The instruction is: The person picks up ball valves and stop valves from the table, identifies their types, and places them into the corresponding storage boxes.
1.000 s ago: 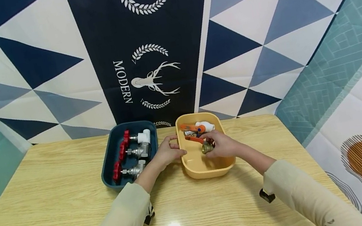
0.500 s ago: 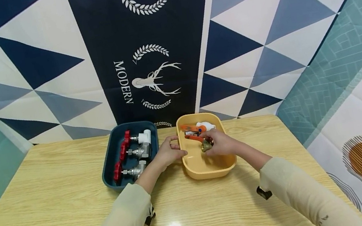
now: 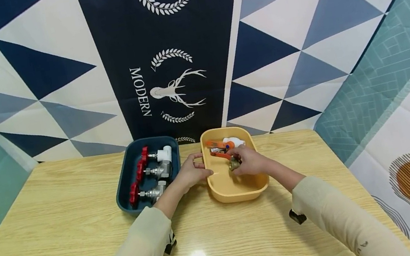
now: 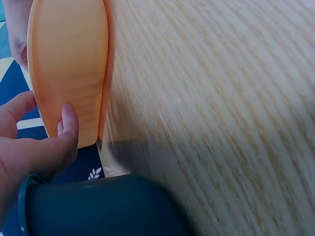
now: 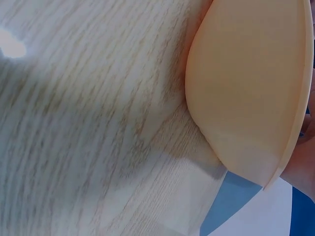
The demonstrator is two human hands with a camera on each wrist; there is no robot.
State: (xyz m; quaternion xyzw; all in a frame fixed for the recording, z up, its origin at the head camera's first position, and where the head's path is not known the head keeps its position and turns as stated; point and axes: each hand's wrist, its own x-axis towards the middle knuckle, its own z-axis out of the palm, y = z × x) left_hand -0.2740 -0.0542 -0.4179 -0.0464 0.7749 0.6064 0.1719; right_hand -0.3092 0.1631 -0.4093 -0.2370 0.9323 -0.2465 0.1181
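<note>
My right hand (image 3: 250, 161) reaches into the yellow bin (image 3: 239, 189) and grips a brass ball valve (image 3: 233, 164) with an orange-red lever. The valve's far side is hidden by the fingers. Another valve with an orange handle (image 3: 217, 145) and a white body (image 3: 234, 141) lies at the bin's back. Alongside the bin's left wall, my left hand (image 3: 191, 170) touches the rim with loosely bent fingers. In the left wrist view, the fingers (image 4: 69, 120) lie against the bin's outer wall. The right wrist view shows mostly the bin's outside, with little of the hand.
A dark blue bin (image 3: 121, 199) stands to the left, holding several valves with red handwheels (image 3: 140, 169), one with a white body (image 3: 165, 153). Both bins sit at the back of the wooden table (image 3: 85, 236), before a patterned cloth backdrop (image 3: 159, 41).
The right hand with the brass ball valve stays nearly in place in the yellow bin; its forearm has drawn slightly left. The left hand has not visibly moved.
</note>
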